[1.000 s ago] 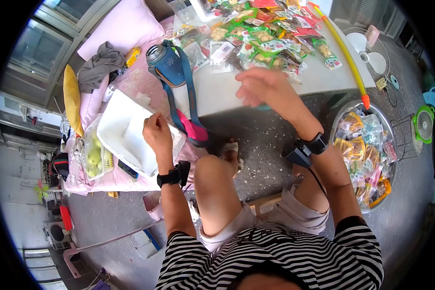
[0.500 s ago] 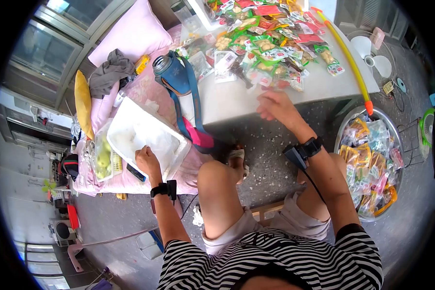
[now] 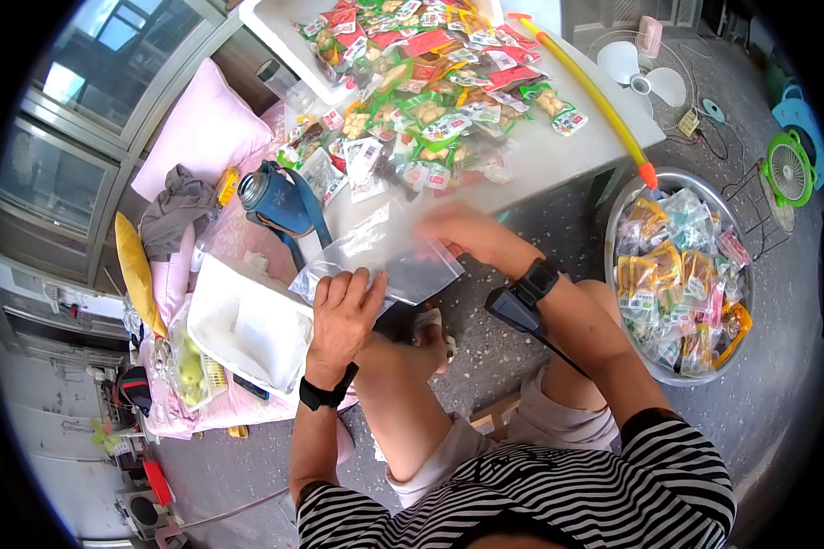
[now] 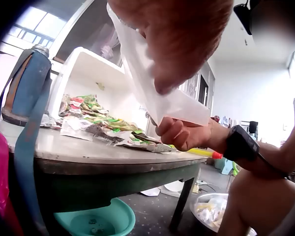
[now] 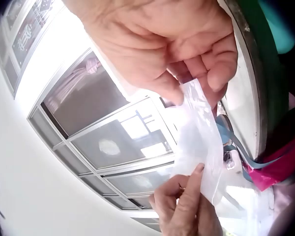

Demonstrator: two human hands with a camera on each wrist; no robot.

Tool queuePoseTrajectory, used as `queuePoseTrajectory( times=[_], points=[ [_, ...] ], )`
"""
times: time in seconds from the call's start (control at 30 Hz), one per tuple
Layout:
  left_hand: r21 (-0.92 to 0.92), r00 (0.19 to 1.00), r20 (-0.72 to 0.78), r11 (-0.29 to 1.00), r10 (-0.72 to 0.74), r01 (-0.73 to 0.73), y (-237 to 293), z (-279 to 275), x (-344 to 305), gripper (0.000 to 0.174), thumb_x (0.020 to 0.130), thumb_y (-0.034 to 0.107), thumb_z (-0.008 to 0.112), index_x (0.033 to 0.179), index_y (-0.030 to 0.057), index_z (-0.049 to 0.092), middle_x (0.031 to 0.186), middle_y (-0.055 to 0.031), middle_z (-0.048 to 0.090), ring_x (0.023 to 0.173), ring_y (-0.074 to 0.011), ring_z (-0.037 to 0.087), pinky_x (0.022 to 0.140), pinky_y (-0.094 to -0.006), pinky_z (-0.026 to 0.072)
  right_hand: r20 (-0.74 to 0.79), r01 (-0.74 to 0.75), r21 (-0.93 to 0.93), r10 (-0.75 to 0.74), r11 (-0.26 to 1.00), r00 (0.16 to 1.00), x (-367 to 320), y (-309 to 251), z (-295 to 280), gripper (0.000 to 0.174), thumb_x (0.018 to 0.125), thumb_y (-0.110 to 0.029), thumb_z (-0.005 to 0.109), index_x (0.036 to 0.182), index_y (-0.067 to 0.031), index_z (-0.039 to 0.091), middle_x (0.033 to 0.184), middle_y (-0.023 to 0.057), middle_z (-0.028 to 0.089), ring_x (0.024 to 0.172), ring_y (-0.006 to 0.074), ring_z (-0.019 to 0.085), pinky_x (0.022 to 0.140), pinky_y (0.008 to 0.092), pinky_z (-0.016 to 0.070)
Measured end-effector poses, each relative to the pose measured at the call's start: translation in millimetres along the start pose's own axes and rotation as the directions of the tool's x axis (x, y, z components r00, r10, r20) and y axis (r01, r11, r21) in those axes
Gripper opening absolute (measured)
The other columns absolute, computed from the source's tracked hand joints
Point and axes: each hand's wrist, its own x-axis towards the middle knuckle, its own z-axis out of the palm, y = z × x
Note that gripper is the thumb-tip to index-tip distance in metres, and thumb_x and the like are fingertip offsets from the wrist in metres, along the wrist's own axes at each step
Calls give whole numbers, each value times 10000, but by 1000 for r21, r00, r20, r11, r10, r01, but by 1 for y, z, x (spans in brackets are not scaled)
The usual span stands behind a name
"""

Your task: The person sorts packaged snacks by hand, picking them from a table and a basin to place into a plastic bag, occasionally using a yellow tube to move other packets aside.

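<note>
A clear plastic bag [image 3: 384, 256] [image 5: 199, 132] stretches between both hands in front of the table edge. The left hand [image 3: 343, 316] [image 5: 184, 206] pinches its near left part, thumb and forefinger on the film. At the bag's other end the right hand [image 3: 471, 233] [image 4: 179, 135], blurred in the head view, grips the edge between curled fingers and thumb. The bag looks flat, with nothing seen inside. Beyond it, many small green and red food packets [image 3: 430, 110] lie heaped on the white table [image 3: 558, 156].
A blue bottle [image 3: 279, 197] with a strap stands left of the bag. A white foam box [image 3: 247, 325] sits on the pink bedding. At the right are a metal basin [image 3: 618, 348] of packets and a yellow tube [image 3: 595, 96] on the table. A teal basin [image 4: 123, 219] is under the table.
A clear bag is now held between the hands. The left hand has moved from over the foam box up and right to the table edge; the right hand has moved left toward it.
</note>
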Motion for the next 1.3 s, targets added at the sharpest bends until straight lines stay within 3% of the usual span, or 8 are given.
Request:
queuePoseTrajectory(
  times=[0.1,0.17,0.37,0.53,0.7,0.87,0.97,1.3],
  points=[
    [37,986,87,990,-141,138,-16,10,22,329,711,62,654,1039,73,657,1017,-102,544,940,-274,516,821,-399,410,-102,100,-218,-124,971,987,13,12,-9,262,858,-293,629,884,-34,651,713,43,632,581,129,632,450,191,444],
    [-65,923,51,921,-381,383,-24,20,26,308,703,44,688,1010,45,669,1008,-118,547,944,-303,504,821,-402,413,-179,102,-127,-124,987,976,14,11,1,225,874,-219,593,841,0,631,695,61,615,541,136,626,410,211,464],
    [-630,748,154,518,-646,578,9,47,59,195,735,115,750,866,-8,673,782,-123,626,651,-222,585,601,-318,470,-242,27,-14,-29,1000,970,24,15,22,214,890,-168,573,845,36,617,701,85,627,550,168,641,426,265,521],
    [-414,677,293,548,-675,726,24,72,63,292,681,191,789,795,-23,625,711,-131,620,598,-233,582,573,-336,470,-326,46,-212,-115,976,938,33,17,16,213,854,-157,605,741,21,632,635,70,624,516,130,591,446,266,468],
    [-585,637,327,380,-697,716,22,95,60,263,698,153,772,789,-30,606,637,-109,617,560,-182,577,542,-316,461,-314,206,-567,-440,798,841,51,33,11,239,825,-148,638,676,37,614,563,56,590,519,120,560,449,279,430],
    [-737,574,433,94,-695,669,14,108,45,148,795,77,726,830,-23,622,724,-42,657,636,-87,577,571,-245,449,-348,235,-376,-372,896,860,55,32,23,291,841,-211,680,688,29,618,584,61,609,501,117,549,448,260,423],
    [-851,566,504,-264,-652,454,13,98,49,89,834,50,693,853,-12,632,746,-15,645,648,-73,557,611,-211,435,-319,227,-153,-265,962,910,55,32,24,330,863,-319,669,738,-17,619,624,37,605,524,105,548,467,239,419],
    [-873,524,479,-323,-704,365,12,96,47,122,886,98,634,799,14,649,679,55,553,602,-21,411,547,-196,323,-337,212,18,-193,977,921,49,28,29,324,921,-345,617,777,-54,605,629,35,604,507,94,543,445,212,398]
  ],
)
